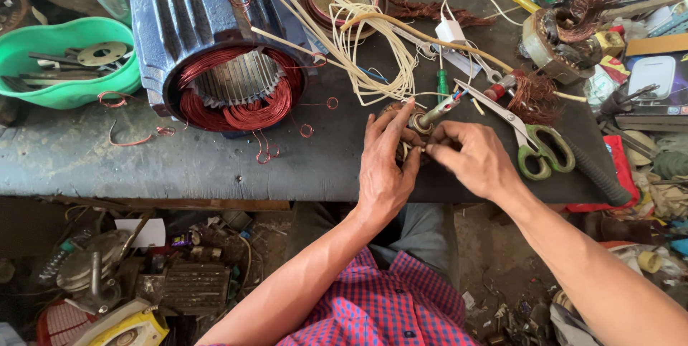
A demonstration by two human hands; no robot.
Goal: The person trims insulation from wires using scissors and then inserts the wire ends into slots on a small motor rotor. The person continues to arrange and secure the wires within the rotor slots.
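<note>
Copper-wound small armature (414, 122) lies at the near part of the dark workbench (86, 159), between both hands, and most of it is hidden by the fingers. Its metal shaft (438, 111) points up and to the right, out of the hands. The left hand (385, 163) is closed around the armature from the left side, with the fingers curled over the top of it. The right hand (474, 158) comes from the right, and its thumb and forefinger are pinched together at the edge of the armature, touching the left fingertips; what they pinch is too small to tell.

Just beside the right hand lie scissors with green handles (534, 147), the blades pointing up-left toward the shaft. A green screwdriver (443, 84) stands just above the armature, near a loose bundle of white insulating strips (373, 52). To the left, well apart from the hands, a big blue motor housing (208, 38) lies on its side and shows red copper winding (240, 102) inside. Small red wire loops (266, 151) are scattered on the bench in front of it. A green plastic bowl (68, 84) with metal parts is at the far left. At the upper right there is another stator with torn copper wire (566, 38).
</note>
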